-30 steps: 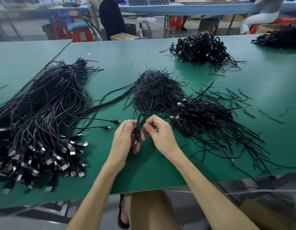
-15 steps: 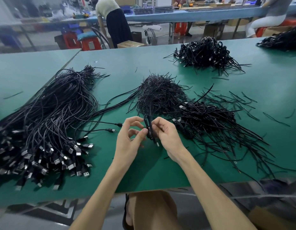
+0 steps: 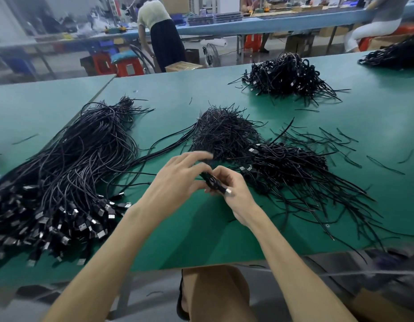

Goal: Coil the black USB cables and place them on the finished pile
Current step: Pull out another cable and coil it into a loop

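Observation:
A small coiled black USB cable [image 3: 213,182] with a silver plug end lies in my right hand [image 3: 233,191], whose fingers are closed around it above the green table [image 3: 201,228]. My left hand [image 3: 175,182] is just left of it, fingers spread and blurred, fingertips touching the coil's upper end. A big bundle of uncoiled black cables [image 3: 69,173] with USB plugs lies at the left. A pile of coiled cables [image 3: 287,163] lies right of my hands, and a heap of thin black ties [image 3: 224,133] lies behind them.
Loose ties [image 3: 340,140] are scattered at the right. Another coiled pile [image 3: 284,76] sits far back, and one more cable pile [image 3: 394,54] at the far right corner. A person [image 3: 161,31] stands beyond the table by red stools [image 3: 129,66]. The table's near edge is just below my forearms.
The coil has tilted from upright to slanting in my right hand, plug end pointing down-right. My left hand has opened its fingers and lifted over the coil's top.

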The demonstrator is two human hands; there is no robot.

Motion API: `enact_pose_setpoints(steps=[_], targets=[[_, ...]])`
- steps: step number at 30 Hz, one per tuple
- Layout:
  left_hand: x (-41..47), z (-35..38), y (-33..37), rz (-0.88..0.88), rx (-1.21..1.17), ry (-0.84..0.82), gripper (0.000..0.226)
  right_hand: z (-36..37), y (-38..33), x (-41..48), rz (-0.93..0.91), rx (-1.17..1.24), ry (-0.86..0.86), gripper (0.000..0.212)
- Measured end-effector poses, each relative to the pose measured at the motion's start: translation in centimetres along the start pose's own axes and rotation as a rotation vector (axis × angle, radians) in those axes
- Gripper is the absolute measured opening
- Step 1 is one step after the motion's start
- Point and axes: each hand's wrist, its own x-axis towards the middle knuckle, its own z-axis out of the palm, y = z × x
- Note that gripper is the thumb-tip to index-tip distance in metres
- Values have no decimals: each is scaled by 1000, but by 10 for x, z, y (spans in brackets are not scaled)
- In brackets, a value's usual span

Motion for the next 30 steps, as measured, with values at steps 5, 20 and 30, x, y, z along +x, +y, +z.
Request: enact_pose_setpoints(steps=[5, 20, 30], targets=[[-1, 5, 18, -165, 103, 14, 34, 2, -2, -2, -28, 21, -26, 15], [8, 13, 19, -473, -445, -74, 13, 0, 1, -2, -55, 23, 8, 8], [14, 8, 35, -552, 21, -49, 33, 3, 0, -1, -46, -31, -27, 13]])
